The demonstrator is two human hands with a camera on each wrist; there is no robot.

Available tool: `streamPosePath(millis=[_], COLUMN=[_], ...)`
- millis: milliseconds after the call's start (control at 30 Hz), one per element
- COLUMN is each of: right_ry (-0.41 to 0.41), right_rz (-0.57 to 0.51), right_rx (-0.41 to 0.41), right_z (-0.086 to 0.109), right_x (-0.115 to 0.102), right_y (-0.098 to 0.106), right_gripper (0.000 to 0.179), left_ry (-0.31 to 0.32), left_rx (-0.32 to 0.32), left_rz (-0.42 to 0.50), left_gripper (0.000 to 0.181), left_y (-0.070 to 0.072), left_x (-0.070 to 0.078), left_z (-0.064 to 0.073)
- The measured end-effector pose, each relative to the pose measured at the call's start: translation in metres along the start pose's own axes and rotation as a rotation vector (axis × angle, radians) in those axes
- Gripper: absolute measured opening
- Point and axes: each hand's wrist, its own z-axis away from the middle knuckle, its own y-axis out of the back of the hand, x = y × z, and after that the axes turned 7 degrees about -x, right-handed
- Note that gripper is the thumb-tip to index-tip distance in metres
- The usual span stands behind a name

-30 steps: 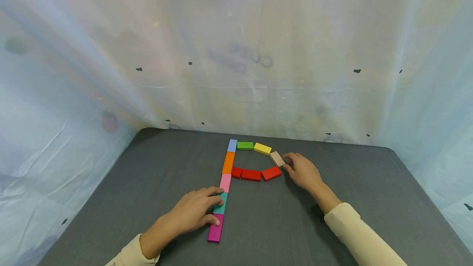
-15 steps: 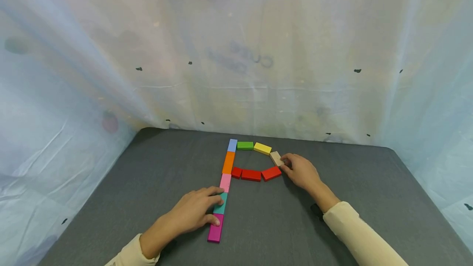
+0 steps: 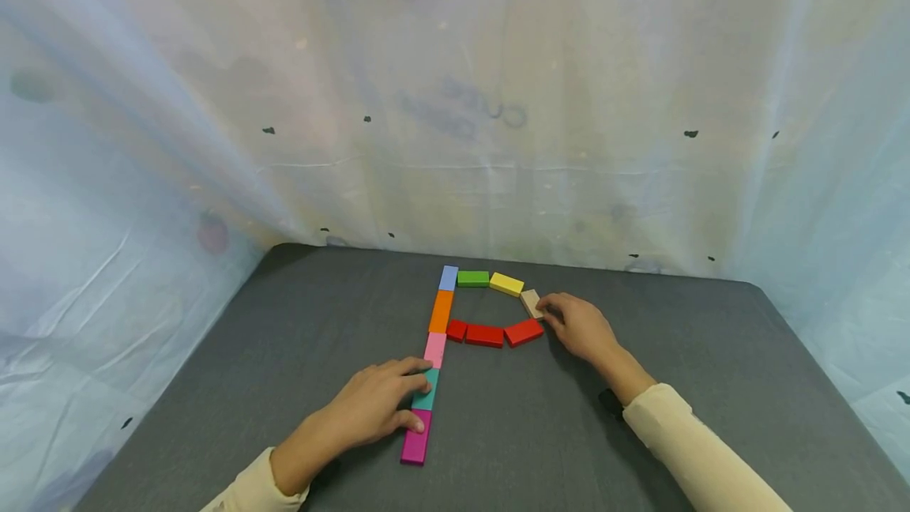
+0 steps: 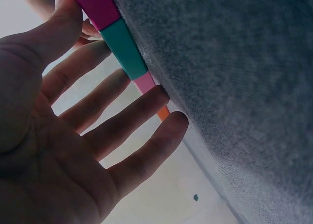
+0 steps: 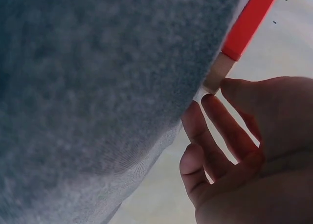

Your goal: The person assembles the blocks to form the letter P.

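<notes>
A straight column of blocks runs down the table: light blue (image 3: 449, 278), orange (image 3: 441, 311), pink (image 3: 435, 349), teal (image 3: 424, 400) and magenta (image 3: 415, 445). My left hand (image 3: 373, 405) rests along its lower part, fingers spread and thumb on the magenta block. To the column's right, a green block (image 3: 472, 279), a yellow block (image 3: 507, 284), a plain wooden block (image 3: 530, 303) and several red blocks (image 3: 485, 336) form a rounded loop. With bent thumb and forefinger, my right hand (image 3: 583, 329) pinches the wooden block's outer edge, close to the end red block.
Grey cloth covers the table (image 3: 249, 354), whose far edge lies just beyond the blocks. A pale printed curtain (image 3: 569, 101) hangs behind and at both sides. Small gaps show between the red blocks.
My right fingers have moved slightly left with the wooden block, whose lower end has swung inward toward the red block. The left hand stays in place on the column.
</notes>
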Motion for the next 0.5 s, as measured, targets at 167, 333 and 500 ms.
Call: streamPosePath(millis=[167,333,500], right_ry=[-0.007,0.002,0.018], right_rz=[-0.008,-0.009,0.039], right_rx=[-0.01,-0.019,-0.003], right_z=[0.0,0.001,0.007], right_x=[-0.002,0.001,0.015], right_y=[0.003,0.004,0.008], right_gripper=[0.022,0.026,0.036], left_ry=[-0.001,-0.007,-0.017], left_rx=[0.006,0.009,0.013], left_rz=[-0.002,-0.011,-0.026], left_gripper=[0.047,0.048,0.049], left_y=[0.0,0.0,-0.001], left_x=[0.0,0.0,0.0], left_z=[0.0,0.0,-0.001])
